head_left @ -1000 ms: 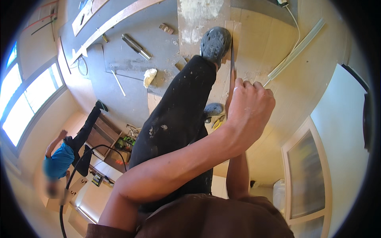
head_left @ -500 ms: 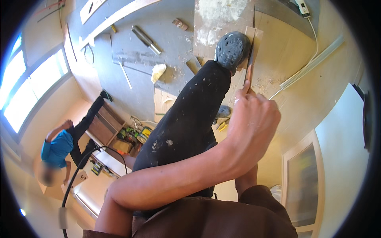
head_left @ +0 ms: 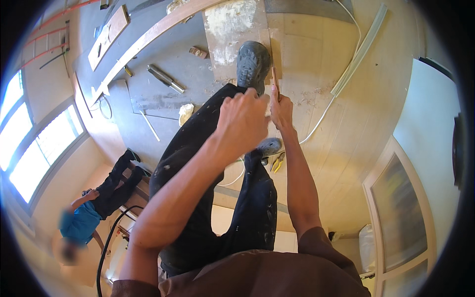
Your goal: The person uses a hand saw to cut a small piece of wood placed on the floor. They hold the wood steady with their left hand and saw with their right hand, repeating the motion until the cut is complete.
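My right hand [head_left: 282, 112] is closed around the brown handle of what looks like a handsaw [head_left: 275, 80], seen nearly edge-on. Its thin blade points away from me, along the right side of a brown board [head_left: 223, 52] smeared with white. My left hand [head_left: 242, 118] hangs over my knee, just left of the right hand, with its fingers curled in. Whatever it may hold is hidden. My grey shoe [head_left: 253, 67] presses on the board beside the blade. A narrow brown strip [head_left: 275, 54] lies along the blade's other side.
Yellow-handled pliers [head_left: 278, 163] lie by my other shoe. Farther left are a metal cylinder tool [head_left: 166, 79], a small wooden block [head_left: 198, 52] and a long plank [head_left: 148, 42]. A white cable and pale strips [head_left: 360, 52] lie right. A person in blue [head_left: 81, 220] is at far left.
My left hand has come off the saw's handle and moved left. The right hand, hidden before, now shows on the handle. The whole view has shifted, with the board now farther left.
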`<state>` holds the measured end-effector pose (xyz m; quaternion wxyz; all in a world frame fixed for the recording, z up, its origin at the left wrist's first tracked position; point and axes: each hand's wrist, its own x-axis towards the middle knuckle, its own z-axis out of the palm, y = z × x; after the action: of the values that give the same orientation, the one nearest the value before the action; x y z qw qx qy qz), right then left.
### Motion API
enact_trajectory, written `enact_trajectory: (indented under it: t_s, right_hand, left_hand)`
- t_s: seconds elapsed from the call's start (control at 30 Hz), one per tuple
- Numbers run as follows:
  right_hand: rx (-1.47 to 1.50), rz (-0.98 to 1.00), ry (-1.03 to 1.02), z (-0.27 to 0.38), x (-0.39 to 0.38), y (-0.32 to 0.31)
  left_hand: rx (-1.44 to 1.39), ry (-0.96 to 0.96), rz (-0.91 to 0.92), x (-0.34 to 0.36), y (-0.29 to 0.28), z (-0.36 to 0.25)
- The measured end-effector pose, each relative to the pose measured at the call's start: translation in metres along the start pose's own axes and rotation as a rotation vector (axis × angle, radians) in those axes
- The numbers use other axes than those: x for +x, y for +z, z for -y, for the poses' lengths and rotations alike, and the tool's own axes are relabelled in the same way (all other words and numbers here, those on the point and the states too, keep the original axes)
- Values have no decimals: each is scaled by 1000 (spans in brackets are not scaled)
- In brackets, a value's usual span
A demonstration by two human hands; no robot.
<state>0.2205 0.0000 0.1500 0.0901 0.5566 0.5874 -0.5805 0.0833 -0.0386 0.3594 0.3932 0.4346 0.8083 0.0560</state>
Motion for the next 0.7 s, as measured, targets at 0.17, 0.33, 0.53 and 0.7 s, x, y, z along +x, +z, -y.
enact_trajectory:
  t_s: [0.17,0.33,0.53,0.7]
  right_hand:
    - [12,-9,34,4,0,13]
    - [41,17,70,13,-3,25]
    - [6,39,49,10,3,10]
    - [-33,6,-8,2,10,11]
  left_hand:
    - [129,-90,-273,124,52,50]
    - [68,-423,-197,223,82,109]
    - [-260,-538,-196,284,113,162]
    - [-453,-604,-196,305,118,191]
